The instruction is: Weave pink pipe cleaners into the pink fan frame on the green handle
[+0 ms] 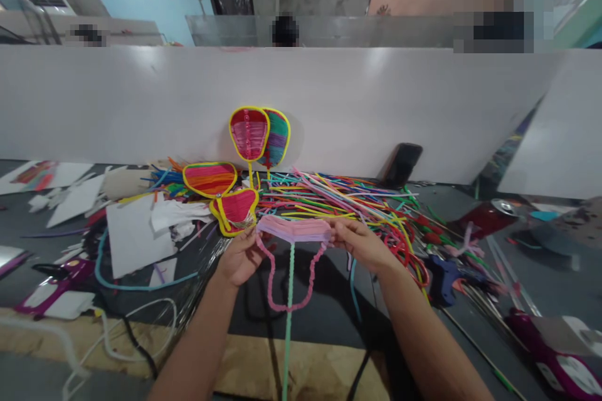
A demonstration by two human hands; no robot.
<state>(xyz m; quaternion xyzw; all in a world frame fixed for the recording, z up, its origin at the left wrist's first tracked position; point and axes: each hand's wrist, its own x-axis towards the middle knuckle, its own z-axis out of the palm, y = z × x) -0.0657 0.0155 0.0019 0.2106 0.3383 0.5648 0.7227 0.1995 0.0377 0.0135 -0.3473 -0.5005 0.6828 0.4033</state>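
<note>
Above the table, between both hands, is a half-filled pipe-cleaner fan point(295, 229). Pink and lilac rows fill its upper part; below them hangs an open loop of twisted pink pipe cleaner point(271, 291). A pale green twisted stem point(289, 319) runs down its middle. My left hand point(242, 257) pinches the left end of the rows, and my right hand point(360, 243) pinches the right end. Just behind lies a bundle of coloured pipe cleaners point(320, 194). Finished-looking fans with yellow rims, one pink point(249, 135) and one teal point(281, 131), lean against the white partition.
An orange fan point(209, 178) and a red one point(237, 208) lie left of the bundle. White paper point(136, 238) and a purple tool point(56, 288) are at left. At right are a phone point(401, 165), a drink can point(489, 216) and a blue glue gun point(443, 279). A white partition point(343, 94) stands behind.
</note>
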